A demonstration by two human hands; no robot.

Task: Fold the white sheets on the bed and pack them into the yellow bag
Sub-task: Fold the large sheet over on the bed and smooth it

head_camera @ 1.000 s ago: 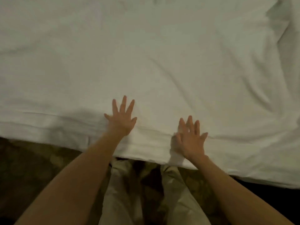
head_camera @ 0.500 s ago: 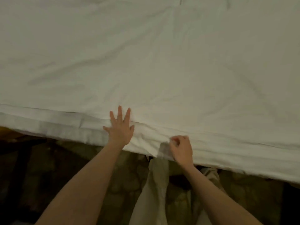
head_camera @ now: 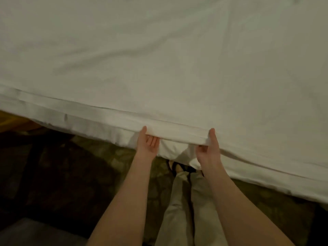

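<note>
White sheets (head_camera: 159, 59) spread flat across the bed, filling the far and middle of the view; light creases run across the cloth, and a hemmed band follows the near edge from far left down toward near right; that near edge hangs over the side of the bed, layered, more than one thickness of cloth showing. Left hand (head_camera: 147, 145) at the near edge, just left of centre: thumb on top of the hem, fingers curled underneath, grasping the sheet edge, palm turned up. Right hand (head_camera: 208, 150) a little to the right of it, thumb up over the hem, fingers tucked below, likewise grasping the edge; between the two hands the hem is raised into a short taut span, with loose cloth sagging beneath it. Both forearms bare, reaching in from the near side. Below the hands, light trousers (head_camera: 179, 210) and a dark sandal (head_camera: 179, 168) on a patterned carpet (head_camera: 110, 166), dim; a wooden surface (head_camera: 12, 119) shows at the far left under the sheet's edge; a grey blurred shape at near left, cannot tell what it is.
</note>
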